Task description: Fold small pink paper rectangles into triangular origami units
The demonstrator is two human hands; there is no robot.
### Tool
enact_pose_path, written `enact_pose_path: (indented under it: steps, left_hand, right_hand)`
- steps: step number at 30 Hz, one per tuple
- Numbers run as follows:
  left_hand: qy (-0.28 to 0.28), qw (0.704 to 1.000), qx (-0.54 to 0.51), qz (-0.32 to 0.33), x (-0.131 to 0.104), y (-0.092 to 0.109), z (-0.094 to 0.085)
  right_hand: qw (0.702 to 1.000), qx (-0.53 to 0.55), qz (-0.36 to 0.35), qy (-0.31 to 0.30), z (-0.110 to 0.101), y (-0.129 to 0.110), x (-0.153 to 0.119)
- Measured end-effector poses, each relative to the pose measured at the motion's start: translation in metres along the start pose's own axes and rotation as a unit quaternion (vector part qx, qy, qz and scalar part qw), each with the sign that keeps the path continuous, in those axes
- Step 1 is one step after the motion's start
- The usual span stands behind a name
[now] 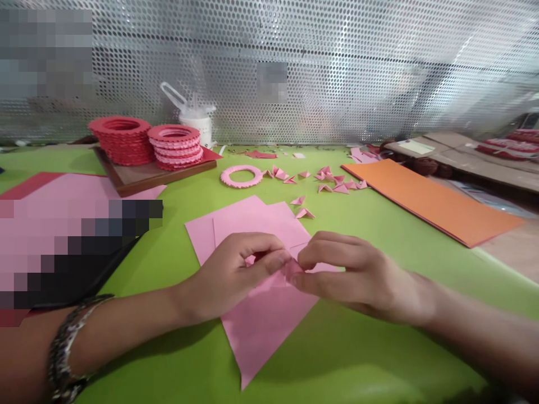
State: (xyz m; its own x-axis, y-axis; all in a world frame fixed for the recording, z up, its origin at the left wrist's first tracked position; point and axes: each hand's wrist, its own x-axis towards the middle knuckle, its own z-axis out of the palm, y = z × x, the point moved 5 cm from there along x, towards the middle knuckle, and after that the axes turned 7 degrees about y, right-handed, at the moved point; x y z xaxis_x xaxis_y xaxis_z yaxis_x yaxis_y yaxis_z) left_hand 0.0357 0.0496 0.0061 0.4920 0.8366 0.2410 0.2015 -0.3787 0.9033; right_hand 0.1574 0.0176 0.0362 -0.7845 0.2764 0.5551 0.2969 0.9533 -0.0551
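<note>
Between my two hands is a small folded pink paper piece (291,270), pinched above larger pink sheets. My left hand (244,264) holds its left side between thumb and fingers. From the right, my right hand (353,272) grips the other side with thumb and forefinger. Overlapping pink sheets (269,325) lie beneath on the green table (379,359). Just beyond them are two small folded pink triangles (305,213). Farther back, more folded triangles (337,182) lie scattered beside a pink paper ring (241,176).
Stacked red and pink rings (176,148) stand on a brown tray (138,182) at the back left, near a white cup (197,126). Orange sheets (433,202) lie right. Pink sheets and a dark, pixelated object are left. A perforated metal panel (320,73) stands behind.
</note>
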Motion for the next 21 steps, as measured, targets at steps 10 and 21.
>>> enact_pose_path:
  steps: [10, 21]
  left_hand:
    - [0.001, 0.998, 0.06, 0.031, 0.0, 0.004, 0.002]
    - [-0.017, 0.991, 0.128, 0.027, 0.0, -0.002, 0.004]
  right_hand:
    - [0.866, 0.352, 0.345, -0.088, 0.025, 0.022, -0.008]
    - [0.87, 0.339, 0.347, -0.085, 0.028, 0.023, -0.01]
